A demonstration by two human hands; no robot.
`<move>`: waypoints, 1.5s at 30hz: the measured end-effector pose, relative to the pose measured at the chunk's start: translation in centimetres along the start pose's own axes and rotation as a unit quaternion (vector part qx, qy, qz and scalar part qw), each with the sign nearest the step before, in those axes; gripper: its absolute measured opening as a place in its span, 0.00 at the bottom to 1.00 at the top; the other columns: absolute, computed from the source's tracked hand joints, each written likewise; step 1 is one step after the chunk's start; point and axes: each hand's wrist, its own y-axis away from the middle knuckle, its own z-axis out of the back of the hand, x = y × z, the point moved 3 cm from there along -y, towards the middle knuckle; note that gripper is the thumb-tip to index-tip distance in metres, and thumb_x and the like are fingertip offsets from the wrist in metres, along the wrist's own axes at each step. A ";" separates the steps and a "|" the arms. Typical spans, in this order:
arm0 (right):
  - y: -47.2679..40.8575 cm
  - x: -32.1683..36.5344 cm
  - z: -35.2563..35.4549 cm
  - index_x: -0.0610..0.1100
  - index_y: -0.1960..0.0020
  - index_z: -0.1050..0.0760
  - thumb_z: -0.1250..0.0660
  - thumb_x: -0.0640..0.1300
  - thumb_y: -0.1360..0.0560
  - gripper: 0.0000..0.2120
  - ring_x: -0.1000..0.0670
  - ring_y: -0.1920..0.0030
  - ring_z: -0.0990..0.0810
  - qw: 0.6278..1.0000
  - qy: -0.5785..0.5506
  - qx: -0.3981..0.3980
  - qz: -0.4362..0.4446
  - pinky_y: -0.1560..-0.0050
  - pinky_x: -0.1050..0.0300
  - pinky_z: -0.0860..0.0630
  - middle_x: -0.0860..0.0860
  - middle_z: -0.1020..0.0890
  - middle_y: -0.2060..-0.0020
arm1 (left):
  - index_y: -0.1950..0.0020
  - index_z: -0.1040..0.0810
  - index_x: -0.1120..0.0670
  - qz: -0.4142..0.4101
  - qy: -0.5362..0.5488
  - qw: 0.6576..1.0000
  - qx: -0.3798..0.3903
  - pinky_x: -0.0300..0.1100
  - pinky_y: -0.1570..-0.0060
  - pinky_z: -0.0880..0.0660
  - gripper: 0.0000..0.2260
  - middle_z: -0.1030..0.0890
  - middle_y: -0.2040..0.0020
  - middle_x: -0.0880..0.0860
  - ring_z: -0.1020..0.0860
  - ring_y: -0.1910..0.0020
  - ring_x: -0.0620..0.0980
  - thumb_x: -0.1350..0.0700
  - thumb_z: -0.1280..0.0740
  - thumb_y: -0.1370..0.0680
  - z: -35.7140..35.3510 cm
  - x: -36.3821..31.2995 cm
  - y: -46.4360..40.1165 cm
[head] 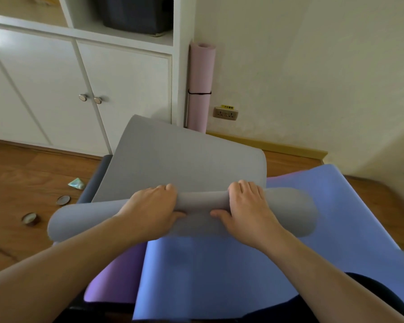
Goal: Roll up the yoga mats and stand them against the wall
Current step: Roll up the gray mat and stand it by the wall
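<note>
A grey yoga mat (184, 159) lies partly rolled across the middle of the floor, its near end a thick roll and its far end curling up against the cabinet. My left hand (154, 206) and my right hand (247, 206) both grip that roll side by side, fingers curled over the top and thumbs underneath. Under it lies a flat blue mat (243, 264), with a purple mat (117, 276) showing at its left edge. A pink mat (201, 85), rolled and tied with a black band, stands upright against the wall in the corner.
A white cabinet (56, 89) with two knobbed doors fills the left background. A wall socket (226, 113) sits low beside the pink mat. On the wooden floor to the left lie two round tins (30, 219) and a small shiny pyramid (76, 183).
</note>
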 end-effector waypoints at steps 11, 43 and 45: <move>0.6 -0.2 0.4 0.49 0.48 0.36 0.38 0.70 0.20 0.24 0.49 0.51 0.29 0.999 0.030 0.028 0.007 0.50 0.54 0.35 0.52 0.27 0.52 | 0.44 0.36 0.48 -0.002 -0.042 0.999 0.030 0.51 0.49 0.24 0.28 0.21 0.43 0.50 0.20 0.45 0.53 0.24 0.44 0.23 -0.5 0.7 1.0; 0.8 -1.4 0.2 0.50 0.53 0.38 0.40 0.75 0.23 0.28 0.49 0.64 0.26 0.997 0.032 0.045 0.046 0.69 0.53 0.38 0.56 0.28 0.64 | 0.44 0.27 0.49 0.000 -0.124 0.991 0.053 0.47 0.52 0.26 0.25 0.17 0.44 0.50 0.17 0.45 0.54 0.28 0.45 0.19 -0.3 0.7 1.1; 1.0 -1.7 0.3 0.51 0.57 0.38 0.40 0.75 0.23 0.27 0.50 0.64 0.25 0.997 0.021 0.056 0.056 0.68 0.52 0.36 0.55 0.26 0.65 | 0.46 0.27 0.48 -0.022 -0.118 0.990 0.071 0.47 0.51 0.26 0.24 0.17 0.45 0.50 0.18 0.46 0.53 0.29 0.47 0.18 -0.1 0.8 1.2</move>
